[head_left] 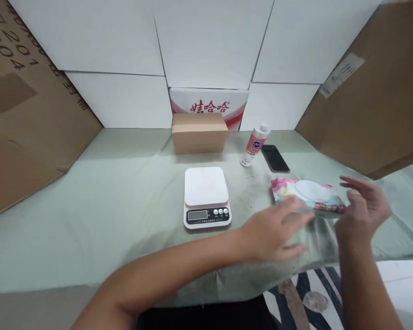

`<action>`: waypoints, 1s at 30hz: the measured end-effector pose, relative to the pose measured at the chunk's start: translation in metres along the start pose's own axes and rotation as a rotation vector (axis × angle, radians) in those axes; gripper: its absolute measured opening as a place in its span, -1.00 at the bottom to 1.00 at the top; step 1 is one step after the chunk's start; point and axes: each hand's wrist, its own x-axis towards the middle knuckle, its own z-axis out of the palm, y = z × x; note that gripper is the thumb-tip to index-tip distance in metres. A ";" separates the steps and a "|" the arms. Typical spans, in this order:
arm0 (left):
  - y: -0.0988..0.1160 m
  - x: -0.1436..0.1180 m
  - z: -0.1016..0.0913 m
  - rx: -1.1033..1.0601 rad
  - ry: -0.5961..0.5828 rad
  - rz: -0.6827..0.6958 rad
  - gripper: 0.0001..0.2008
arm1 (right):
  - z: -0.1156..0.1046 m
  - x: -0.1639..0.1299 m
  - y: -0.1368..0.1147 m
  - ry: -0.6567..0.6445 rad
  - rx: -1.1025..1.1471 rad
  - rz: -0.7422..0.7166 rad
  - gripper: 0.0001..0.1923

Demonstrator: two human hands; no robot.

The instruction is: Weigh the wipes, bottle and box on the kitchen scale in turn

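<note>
Though label unreadable: wipes pack (308, 196) between spread left hand (275, 231), right hand (363, 213); behind, box (208, 107) "娃哈哈"

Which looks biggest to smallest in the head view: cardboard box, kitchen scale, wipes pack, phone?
1. Cardboard box and kitchen scale: about alike; the scale lies nearer the camera, so unsure.
2. Wipes pack, partly hidden by fingers.
3. Phone.

Scale (206, 195), cardboard box (199, 133) behind — bottle (255, 145) beside phone (275, 158).
</note>
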 end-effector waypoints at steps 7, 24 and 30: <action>0.031 -0.084 0.060 -0.120 -0.771 0.534 -0.79 | 0.164 -0.048 -0.076 -0.252 0.361 0.377 -0.29; 0.012 -0.088 0.076 -0.290 -1.023 0.061 -0.72 | 0.198 -0.088 -0.086 -0.943 0.654 0.047 -0.53; 0.012 -0.087 0.073 -0.336 -1.008 0.058 -0.63 | 0.181 -0.107 -0.109 -1.180 0.590 -0.059 -0.54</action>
